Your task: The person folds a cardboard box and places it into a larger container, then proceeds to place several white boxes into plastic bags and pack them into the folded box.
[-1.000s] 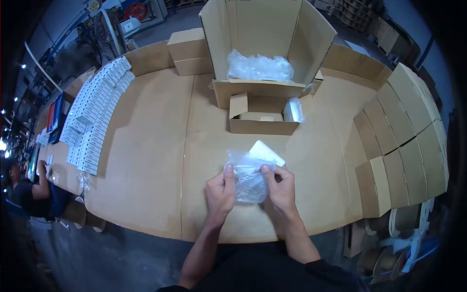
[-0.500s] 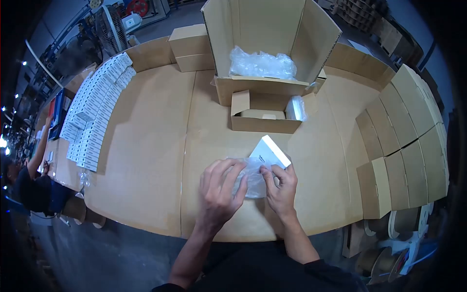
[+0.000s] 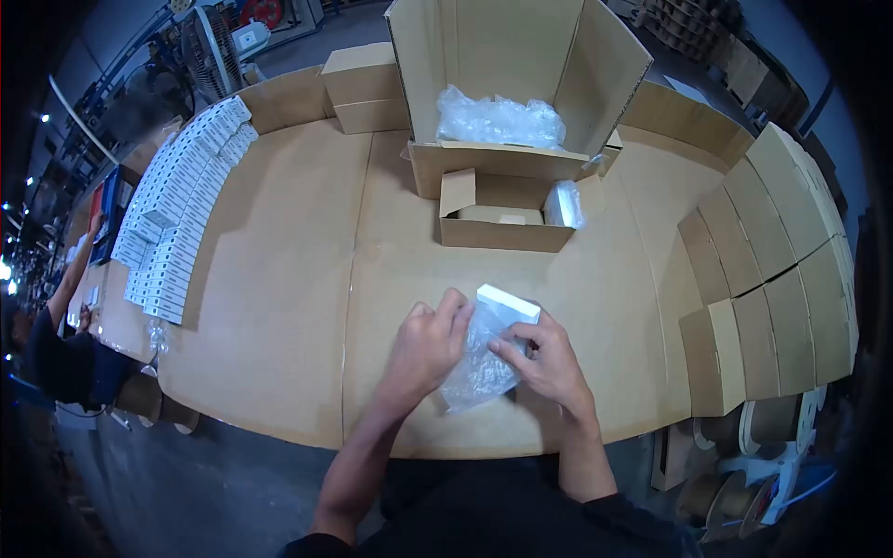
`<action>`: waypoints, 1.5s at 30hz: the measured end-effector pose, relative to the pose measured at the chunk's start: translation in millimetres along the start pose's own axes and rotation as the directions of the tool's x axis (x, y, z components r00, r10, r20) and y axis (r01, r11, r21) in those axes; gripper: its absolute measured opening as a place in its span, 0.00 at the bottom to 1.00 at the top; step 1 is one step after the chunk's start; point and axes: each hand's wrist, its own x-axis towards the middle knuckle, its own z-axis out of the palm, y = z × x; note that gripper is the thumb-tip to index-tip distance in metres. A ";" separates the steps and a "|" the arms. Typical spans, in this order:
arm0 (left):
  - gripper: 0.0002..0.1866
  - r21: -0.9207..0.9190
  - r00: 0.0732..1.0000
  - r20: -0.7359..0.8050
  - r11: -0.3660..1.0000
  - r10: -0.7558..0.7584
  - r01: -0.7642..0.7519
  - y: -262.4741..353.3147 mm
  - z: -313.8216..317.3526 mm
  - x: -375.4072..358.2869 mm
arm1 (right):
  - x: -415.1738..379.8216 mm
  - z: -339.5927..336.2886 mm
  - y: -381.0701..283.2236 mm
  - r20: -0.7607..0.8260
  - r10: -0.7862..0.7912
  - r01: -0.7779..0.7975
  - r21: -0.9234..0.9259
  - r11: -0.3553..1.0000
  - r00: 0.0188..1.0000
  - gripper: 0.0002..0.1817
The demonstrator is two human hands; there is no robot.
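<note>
A small white box (image 3: 508, 303) sits mostly inside a clear bubble bag (image 3: 477, 374), its far end showing at the bag's mouth. My left hand (image 3: 423, 349) has its fingers closed on the bag's upper left edge, beside the box. On the other side, my right hand (image 3: 549, 361) grips the box through the plastic, thumb laid across the front. Just beyond my hands stands a small open carton (image 3: 507, 235), with one bubble-wrapped white box (image 3: 564, 205) at its right end. Behind it, a tall open carton (image 3: 498, 160) holds a heap of bubble bags (image 3: 500, 119).
Rows of small white boxes (image 3: 186, 209) are stacked on the left of the cardboard-covered table (image 3: 270, 353). Closed brown cartons (image 3: 767, 270) are piled along the right edge, and another carton (image 3: 363, 88) stands at the back. At far left, a co-worker's arm (image 3: 74, 270) reaches over another surface.
The white box has slid deeper into the bubble bag and turned more upright. My left hand has moved up to the bag's edge, and its fingers have closed.
</note>
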 end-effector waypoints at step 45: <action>0.20 -0.285 0.983 0.065 0.941 -0.170 0.182 -23.9 4.4 -39.0 | 55.2 -37.5 -20.6 0.397 -0.167 0.278 -0.240 0.930 0.902 0.16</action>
